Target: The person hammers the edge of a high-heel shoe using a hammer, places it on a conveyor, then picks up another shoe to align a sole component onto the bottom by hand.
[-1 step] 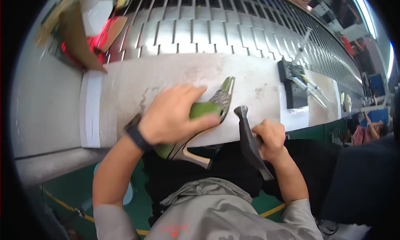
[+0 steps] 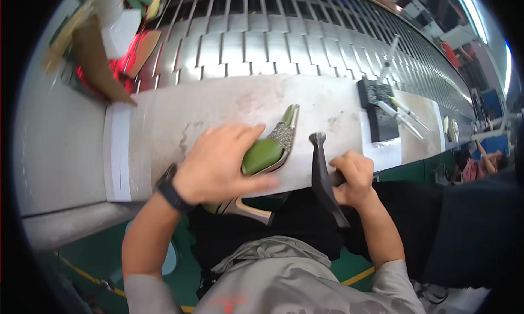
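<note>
Your shoe [image 2: 283,135] is at the near edge of the table [image 2: 322,98], toe pointing away from you and its tall heel [image 2: 252,211] out over your lap. It looks mostly made, I think: the sparkly front [image 2: 280,133] and the heel both seem joined on. It may not be all done, since a green block [image 2: 263,154] fills the inside. Your left grip [image 2: 213,166] is wrapped over the middle of the shoe. Your right grip [image 2: 355,180] is closed around the handle of a hammer [image 2: 323,178], to the right of the shoe and not touching it. I cannot tell how much pounding is done or left. The block looks smooth, round and hard; the sparkly part looks rough and bumpy. The heel is thin and bent. The hammer's dark metal head is long, with a round face on one end. Beyond the shoe, shiny metal slats [image 2: 232,46] sit in rows.
</note>
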`<action>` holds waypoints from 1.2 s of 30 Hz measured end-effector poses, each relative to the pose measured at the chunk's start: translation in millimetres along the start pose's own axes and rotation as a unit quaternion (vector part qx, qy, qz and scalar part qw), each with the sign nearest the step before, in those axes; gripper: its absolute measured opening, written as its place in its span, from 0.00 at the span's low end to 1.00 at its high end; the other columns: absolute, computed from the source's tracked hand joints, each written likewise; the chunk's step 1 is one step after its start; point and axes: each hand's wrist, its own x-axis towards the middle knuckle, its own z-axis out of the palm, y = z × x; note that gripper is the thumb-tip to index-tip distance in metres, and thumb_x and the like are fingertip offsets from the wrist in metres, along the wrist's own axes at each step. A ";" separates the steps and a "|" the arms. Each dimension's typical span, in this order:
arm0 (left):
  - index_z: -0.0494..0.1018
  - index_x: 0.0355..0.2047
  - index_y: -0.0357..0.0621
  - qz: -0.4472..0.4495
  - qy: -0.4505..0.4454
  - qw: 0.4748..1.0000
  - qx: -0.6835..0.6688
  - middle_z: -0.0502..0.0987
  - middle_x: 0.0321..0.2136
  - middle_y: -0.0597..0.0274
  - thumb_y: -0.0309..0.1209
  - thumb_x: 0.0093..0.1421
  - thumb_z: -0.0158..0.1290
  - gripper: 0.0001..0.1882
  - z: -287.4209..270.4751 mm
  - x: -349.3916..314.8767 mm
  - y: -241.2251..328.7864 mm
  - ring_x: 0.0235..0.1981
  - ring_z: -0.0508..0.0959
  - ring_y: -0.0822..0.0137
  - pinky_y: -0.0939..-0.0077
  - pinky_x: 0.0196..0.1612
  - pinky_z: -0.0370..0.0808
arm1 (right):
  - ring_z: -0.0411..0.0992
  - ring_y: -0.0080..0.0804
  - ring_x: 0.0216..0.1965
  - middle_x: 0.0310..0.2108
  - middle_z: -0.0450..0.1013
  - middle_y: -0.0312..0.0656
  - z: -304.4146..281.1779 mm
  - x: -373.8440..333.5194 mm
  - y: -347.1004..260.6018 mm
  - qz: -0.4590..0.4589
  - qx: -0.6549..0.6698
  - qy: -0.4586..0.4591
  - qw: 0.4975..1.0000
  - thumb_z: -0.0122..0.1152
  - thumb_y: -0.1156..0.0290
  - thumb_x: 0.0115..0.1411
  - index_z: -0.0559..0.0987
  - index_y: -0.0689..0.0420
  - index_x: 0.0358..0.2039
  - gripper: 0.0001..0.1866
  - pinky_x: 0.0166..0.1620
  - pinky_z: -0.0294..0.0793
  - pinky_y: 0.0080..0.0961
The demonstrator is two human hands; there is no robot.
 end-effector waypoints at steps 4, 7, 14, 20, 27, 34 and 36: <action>0.67 0.68 0.37 -0.026 -0.064 0.997 0.022 0.76 0.54 0.45 0.44 0.50 0.72 0.48 -7.4 -4.5 16.4 0.56 0.75 0.44 0.54 0.60 0.71 | 0.72 0.42 0.34 0.32 0.75 0.40 1.4 3.5 28.9 0.053 -0.002 -0.007 0.999 0.73 0.67 0.42 0.81 0.57 0.32 0.16 0.40 0.68 0.38; 0.67 0.67 0.37 -0.031 -0.089 0.995 -0.020 0.77 0.51 0.44 0.40 0.51 0.71 0.45 -16.6 12.5 1.1 0.55 0.75 0.43 0.55 0.59 0.72 | 0.72 0.42 0.33 0.32 0.76 0.40 3.3 2.8 27.5 0.071 -0.008 0.011 0.997 0.73 0.68 0.42 0.82 0.56 0.32 0.15 0.39 0.67 0.38; 0.74 0.60 0.35 -0.130 -0.073 0.965 0.217 0.82 0.46 0.38 0.40 0.49 0.67 0.39 -70.0 171.5 -28.9 0.50 0.81 0.38 0.51 0.55 0.78 | 0.72 0.43 0.32 0.30 0.76 0.42 5.6 -7.8 35.4 0.118 0.010 0.082 0.990 0.74 0.67 0.45 0.82 0.57 0.30 0.12 0.37 0.68 0.38; 0.80 0.55 0.47 -0.211 -0.133 0.845 0.473 0.82 0.54 0.50 0.46 0.51 0.69 0.32 -80.4 284.5 -59.2 0.58 0.80 0.50 0.43 0.58 0.77 | 0.72 0.40 0.36 0.33 0.75 0.38 4.5 -6.5 30.5 0.130 0.029 0.076 0.988 0.77 0.61 0.47 0.82 0.54 0.32 0.16 0.41 0.69 0.37; 0.78 0.58 0.44 -0.137 -0.064 0.901 0.406 0.72 0.66 0.48 0.39 0.56 0.68 0.30 -37.8 276.9 -64.4 0.67 0.72 0.49 0.44 0.64 0.71 | 0.73 0.41 0.39 0.36 0.73 0.40 -2.7 -23.7 15.0 0.151 -0.022 0.026 0.988 0.77 0.56 0.54 0.81 0.54 0.38 0.19 0.43 0.70 0.37; 0.72 0.64 0.39 0.104 0.131 0.948 0.270 0.65 0.72 0.45 0.28 0.57 0.66 0.34 -17.7 145.7 -52.2 0.70 0.67 0.43 0.50 0.72 0.61 | 0.78 0.48 0.24 0.26 0.77 0.45 -21.2 -80.4 -41.5 0.324 -0.002 -0.055 0.944 0.70 0.49 0.63 0.74 0.58 0.36 0.24 0.27 0.77 0.42; 0.70 0.65 0.38 0.060 0.093 0.971 0.211 0.63 0.72 0.44 0.26 0.56 0.66 0.35 -15.2 88.3 -43.2 0.71 0.65 0.41 0.50 0.73 0.59 | 0.79 0.50 0.24 0.25 0.78 0.46 -28.9 -111.0 -49.0 0.348 -0.005 -0.035 0.937 0.70 0.48 0.64 0.75 0.58 0.36 0.24 0.27 0.77 0.43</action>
